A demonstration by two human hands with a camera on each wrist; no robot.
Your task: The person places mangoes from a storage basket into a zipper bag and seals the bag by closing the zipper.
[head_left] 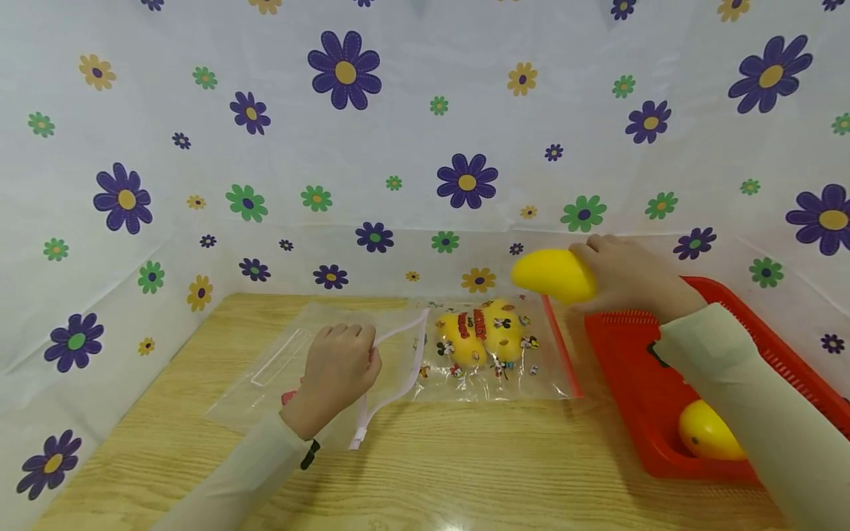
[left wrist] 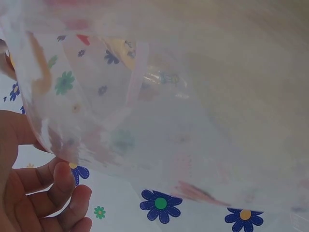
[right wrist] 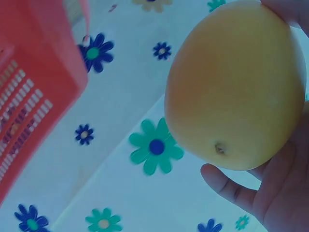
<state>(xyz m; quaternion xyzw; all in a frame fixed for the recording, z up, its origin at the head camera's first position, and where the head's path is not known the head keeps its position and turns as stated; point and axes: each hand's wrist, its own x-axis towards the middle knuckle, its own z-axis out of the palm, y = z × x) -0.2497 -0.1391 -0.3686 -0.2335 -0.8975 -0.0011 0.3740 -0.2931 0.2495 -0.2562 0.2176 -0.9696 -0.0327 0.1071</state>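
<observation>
My right hand [head_left: 631, 279] grips a yellow mango [head_left: 553, 274] in the air, between the red basket and a filled zip bag. In the right wrist view the mango [right wrist: 231, 87] shows its stem scar, with the fingers [right wrist: 285, 188] round its side. My left hand [head_left: 341, 369] pinches the mouth edge of a clear zip bag [head_left: 272, 369] and lifts it, so the mouth gapes to the right. Seen from the left wrist, thumb and forefinger [left wrist: 38, 174] hold the clear film [left wrist: 159, 130]. A white slider [head_left: 360, 435] hangs at its near corner.
To the right of the clear bag lies a printed zip bag [head_left: 458, 391] with a red closure, holding yellow mangoes [head_left: 461, 343]. Another mango [head_left: 707, 431] sits in the red basket [head_left: 614, 361] at right. A flowered cloth [head_left: 398, 133] rises behind the wooden table [head_left: 478, 457].
</observation>
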